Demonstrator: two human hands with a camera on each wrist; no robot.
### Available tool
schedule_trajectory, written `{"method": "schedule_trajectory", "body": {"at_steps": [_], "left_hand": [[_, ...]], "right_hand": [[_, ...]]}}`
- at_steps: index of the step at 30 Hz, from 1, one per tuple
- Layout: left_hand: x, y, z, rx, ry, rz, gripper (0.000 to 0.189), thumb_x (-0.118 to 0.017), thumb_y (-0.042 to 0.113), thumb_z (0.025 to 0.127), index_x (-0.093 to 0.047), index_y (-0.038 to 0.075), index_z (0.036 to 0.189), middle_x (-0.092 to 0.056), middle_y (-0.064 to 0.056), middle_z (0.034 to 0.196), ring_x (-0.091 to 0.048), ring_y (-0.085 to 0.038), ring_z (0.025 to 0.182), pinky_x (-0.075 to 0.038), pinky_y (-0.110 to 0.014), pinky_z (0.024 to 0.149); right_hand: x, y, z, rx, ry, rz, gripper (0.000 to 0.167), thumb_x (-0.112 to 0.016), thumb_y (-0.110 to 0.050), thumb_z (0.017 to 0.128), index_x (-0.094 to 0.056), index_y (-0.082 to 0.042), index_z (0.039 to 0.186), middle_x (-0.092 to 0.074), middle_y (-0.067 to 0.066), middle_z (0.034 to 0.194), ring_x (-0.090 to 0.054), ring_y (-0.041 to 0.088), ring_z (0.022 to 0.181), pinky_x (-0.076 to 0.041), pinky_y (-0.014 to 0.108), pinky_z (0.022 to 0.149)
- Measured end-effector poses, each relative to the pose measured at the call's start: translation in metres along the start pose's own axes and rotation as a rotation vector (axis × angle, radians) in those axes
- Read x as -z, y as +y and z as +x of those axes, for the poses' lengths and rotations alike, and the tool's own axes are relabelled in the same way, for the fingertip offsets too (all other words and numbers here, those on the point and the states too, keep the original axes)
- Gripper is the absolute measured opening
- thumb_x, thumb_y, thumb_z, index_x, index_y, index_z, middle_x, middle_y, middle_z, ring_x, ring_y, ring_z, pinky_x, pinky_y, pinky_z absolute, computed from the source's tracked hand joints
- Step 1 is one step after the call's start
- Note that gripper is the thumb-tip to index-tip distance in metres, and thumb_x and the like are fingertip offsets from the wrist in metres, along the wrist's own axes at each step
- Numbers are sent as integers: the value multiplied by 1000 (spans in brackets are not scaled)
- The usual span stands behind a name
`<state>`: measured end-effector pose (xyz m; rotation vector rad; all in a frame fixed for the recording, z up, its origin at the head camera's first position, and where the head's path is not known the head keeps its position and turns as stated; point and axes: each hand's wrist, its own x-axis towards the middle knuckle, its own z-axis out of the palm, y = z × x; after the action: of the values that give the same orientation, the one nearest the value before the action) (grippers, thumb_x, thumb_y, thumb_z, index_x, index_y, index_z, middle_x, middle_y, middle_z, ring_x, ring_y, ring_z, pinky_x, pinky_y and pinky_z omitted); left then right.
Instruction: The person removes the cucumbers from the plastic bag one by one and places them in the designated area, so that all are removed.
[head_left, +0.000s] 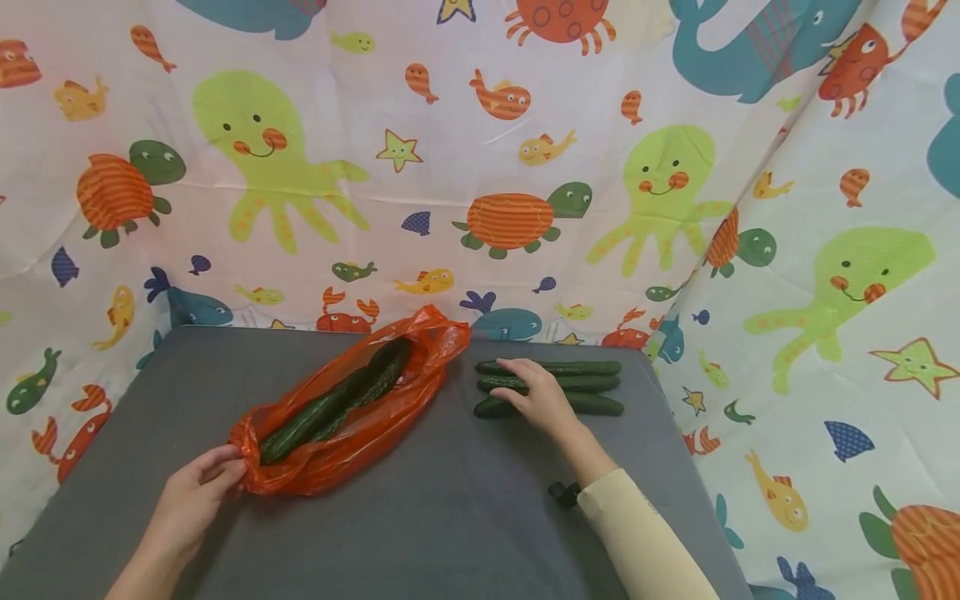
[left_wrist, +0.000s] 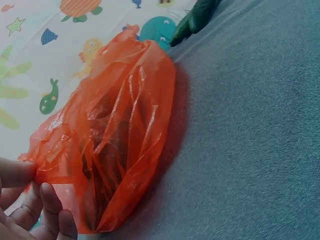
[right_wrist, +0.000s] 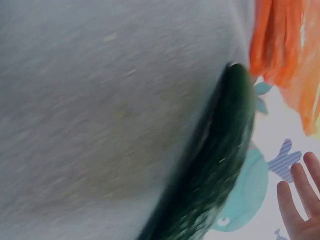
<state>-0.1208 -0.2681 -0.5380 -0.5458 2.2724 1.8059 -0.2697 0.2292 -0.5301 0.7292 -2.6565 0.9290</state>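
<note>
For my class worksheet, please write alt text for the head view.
A left hand pinches an orange bag holding cucumbers; the right hand is over three more cucumbers, side by side on a gray table. Behind hangs sea-animal cloth.

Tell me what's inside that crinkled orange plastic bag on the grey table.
In the crinkled orange plastic bag, at least two long dark-green cucumbers lie side by side, visible through its opening. Their undersides, and anything beneath them, are covered from view.

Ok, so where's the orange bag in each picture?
Head: the orange bag lies left of the middle, pinched by the left hand.
Left wrist: big, left of the middle.
Right wrist: top right, cut off by the edge.
Shared landmark: a cucumber outside the bag.
</note>
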Motion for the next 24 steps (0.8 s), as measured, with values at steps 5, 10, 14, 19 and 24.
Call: {"method": "schedule_trajectory", "body": {"at_steps": [5,10,14,19,24], "left_hand": [[-5,-5,0,-74,20,-55,58,-63,24,102,-41,1,150,-67,23,87,-62,-1,78,-56,-25,72],[-7,-6,0,-80,17,-104,71,-63,23,101,-27,4,159,-67,24,86,-62,0,76,-55,-22,71],[-7,-4,0,-54,11,-143,78,-63,20,101,-15,9,161,-66,22,85,-62,0,76,-55,-21,72],[-8,-5,2,-23,26,-180,86,-63,16,101,-1,17,162,-64,19,82,-62,-3,74,-56,-23,72],[-9,-9,5,-3,-1,-143,92,-59,15,103,14,22,159,-62,17,79,-61,-5,73,-55,-24,72]], "right_hand": [[-11,-26,17,88,17,58,53,-80,-28,87,-64,-16,136,-67,4,129,-63,21,121,-52,41,100],[-23,-53,33,180,22,107,50,-80,-25,87,-66,-12,133,-68,5,127,-64,20,118,-54,39,98],[-35,-74,45,236,7,129,47,-81,-23,87,-68,-12,130,-68,5,125,-64,19,117,-53,37,99],[-54,-96,60,280,-54,193,46,-80,-21,88,-68,-12,131,-68,5,126,-64,19,118,-51,32,102],[-75,-113,72,268,-116,260,43,-78,-21,89,-68,-12,130,-68,4,126,-66,15,108,-53,25,94]]}}
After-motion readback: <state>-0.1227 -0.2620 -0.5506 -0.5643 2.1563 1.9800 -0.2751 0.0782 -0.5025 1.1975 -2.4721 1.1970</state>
